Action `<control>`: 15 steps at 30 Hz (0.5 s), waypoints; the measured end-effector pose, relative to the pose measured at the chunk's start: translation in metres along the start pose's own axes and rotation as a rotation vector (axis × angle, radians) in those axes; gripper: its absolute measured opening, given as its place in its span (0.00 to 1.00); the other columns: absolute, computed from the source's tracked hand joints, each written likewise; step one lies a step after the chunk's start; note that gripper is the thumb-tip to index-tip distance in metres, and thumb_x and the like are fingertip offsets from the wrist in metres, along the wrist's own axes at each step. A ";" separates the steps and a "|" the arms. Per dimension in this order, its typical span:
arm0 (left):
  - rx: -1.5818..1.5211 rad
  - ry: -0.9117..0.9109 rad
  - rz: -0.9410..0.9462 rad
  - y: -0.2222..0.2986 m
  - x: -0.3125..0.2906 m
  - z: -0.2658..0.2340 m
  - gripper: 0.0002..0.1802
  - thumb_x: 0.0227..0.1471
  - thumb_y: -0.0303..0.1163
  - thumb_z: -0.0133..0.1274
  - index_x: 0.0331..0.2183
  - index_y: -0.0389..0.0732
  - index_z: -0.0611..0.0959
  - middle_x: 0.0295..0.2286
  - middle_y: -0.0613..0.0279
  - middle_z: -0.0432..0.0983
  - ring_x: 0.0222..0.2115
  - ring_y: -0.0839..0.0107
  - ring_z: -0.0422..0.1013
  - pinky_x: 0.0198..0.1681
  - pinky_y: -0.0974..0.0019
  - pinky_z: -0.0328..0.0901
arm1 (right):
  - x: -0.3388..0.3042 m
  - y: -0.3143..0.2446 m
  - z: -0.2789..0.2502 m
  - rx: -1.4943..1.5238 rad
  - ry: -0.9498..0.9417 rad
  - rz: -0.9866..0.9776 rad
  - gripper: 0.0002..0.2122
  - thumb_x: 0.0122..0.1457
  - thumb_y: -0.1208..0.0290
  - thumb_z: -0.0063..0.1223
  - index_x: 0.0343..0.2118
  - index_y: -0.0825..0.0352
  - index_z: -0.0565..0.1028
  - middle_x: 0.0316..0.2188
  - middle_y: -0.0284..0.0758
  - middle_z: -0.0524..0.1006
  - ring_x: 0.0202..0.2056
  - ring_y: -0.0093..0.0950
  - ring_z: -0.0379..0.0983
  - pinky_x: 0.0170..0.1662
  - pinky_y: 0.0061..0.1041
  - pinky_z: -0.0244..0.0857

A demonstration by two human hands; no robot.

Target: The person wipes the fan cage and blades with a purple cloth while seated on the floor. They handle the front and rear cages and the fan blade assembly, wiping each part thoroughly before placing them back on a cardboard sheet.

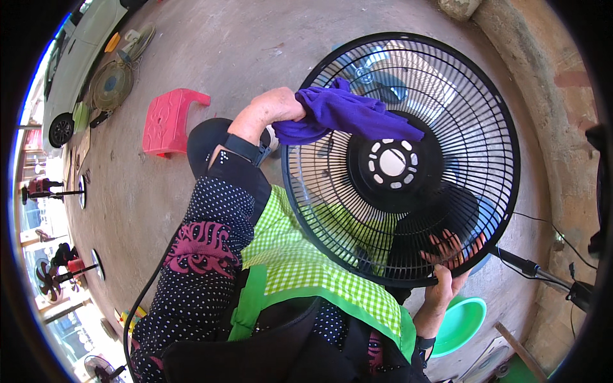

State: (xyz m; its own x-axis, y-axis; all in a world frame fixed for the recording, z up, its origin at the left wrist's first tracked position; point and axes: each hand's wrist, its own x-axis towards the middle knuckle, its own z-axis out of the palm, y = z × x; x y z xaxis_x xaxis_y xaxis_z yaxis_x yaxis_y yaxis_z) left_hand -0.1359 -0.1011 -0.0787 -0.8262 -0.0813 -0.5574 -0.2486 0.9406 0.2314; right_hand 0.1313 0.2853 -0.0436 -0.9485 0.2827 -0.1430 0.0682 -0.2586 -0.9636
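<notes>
A round black fan grille (426, 161) with a slotted hub is held up in front of me. At its upper left, my left hand (276, 106) is closed on a bunched purple cloth (357, 113), which lies across the wires and reaches the hub. The left fingertips are hidden by the cloth. My right hand (444, 276) grips the grille's lower right rim; its thumb is on the near side, and its fingers show through the wires behind. Below that hand, a green basin (461, 327) sits on the floor.
A pink plastic stool (171, 122) stands left of my knee. Past it are round fan parts (111, 84) and a parked car (82, 60). Standing fans (64, 271) line the far left. A fan pole (520, 260) with wires and a wall (562, 121) are on the right.
</notes>
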 end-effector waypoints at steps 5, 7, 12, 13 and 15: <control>-0.130 -0.105 -0.011 -0.009 -0.021 0.032 0.20 0.34 0.38 0.58 0.30 0.33 0.85 0.25 0.48 0.81 0.25 0.63 0.77 0.29 0.59 0.67 | -0.009 0.000 0.008 0.007 0.109 0.006 0.46 0.47 0.81 0.44 0.71 0.58 0.39 0.58 0.56 0.64 0.53 0.51 0.71 0.47 0.42 0.76; -0.075 -0.104 0.048 -0.009 -0.038 0.040 0.23 0.38 0.43 0.56 0.34 0.35 0.85 0.30 0.47 0.82 0.31 0.55 0.78 0.34 0.57 0.69 | -0.012 0.002 0.011 0.006 0.143 0.007 0.46 0.46 0.81 0.44 0.71 0.58 0.40 0.58 0.56 0.64 0.53 0.51 0.71 0.47 0.42 0.76; 0.154 -0.087 -0.034 0.008 -0.106 0.051 0.27 0.45 0.48 0.50 0.35 0.34 0.85 0.36 0.42 0.81 0.40 0.48 0.78 0.45 0.52 0.70 | -0.014 0.002 0.014 -0.010 0.200 0.009 0.44 0.46 0.81 0.42 0.70 0.60 0.42 0.59 0.55 0.63 0.54 0.50 0.70 0.48 0.42 0.76; 0.175 -0.072 -0.032 0.013 -0.119 0.051 0.27 0.45 0.48 0.50 0.35 0.33 0.85 0.35 0.41 0.81 0.40 0.47 0.78 0.46 0.52 0.70 | -0.014 0.002 0.014 -0.013 0.186 0.009 0.44 0.46 0.81 0.42 0.70 0.61 0.43 0.59 0.55 0.63 0.54 0.50 0.70 0.48 0.41 0.76; 0.197 -0.023 -0.007 0.021 -0.141 0.045 0.26 0.47 0.46 0.50 0.35 0.31 0.83 0.32 0.41 0.81 0.38 0.46 0.78 0.45 0.50 0.71 | -0.012 0.001 0.015 -0.007 0.186 0.009 0.43 0.47 0.80 0.42 0.70 0.62 0.44 0.59 0.54 0.63 0.54 0.49 0.69 0.48 0.41 0.76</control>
State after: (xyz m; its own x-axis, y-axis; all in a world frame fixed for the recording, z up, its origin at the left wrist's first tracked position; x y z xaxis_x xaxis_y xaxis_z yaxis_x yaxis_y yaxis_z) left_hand -0.0021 -0.0554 -0.0316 -0.8122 -0.0830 -0.5774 -0.1488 0.9866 0.0676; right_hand 0.1386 0.2681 -0.0392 -0.8743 0.4464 -0.1907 0.0794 -0.2560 -0.9634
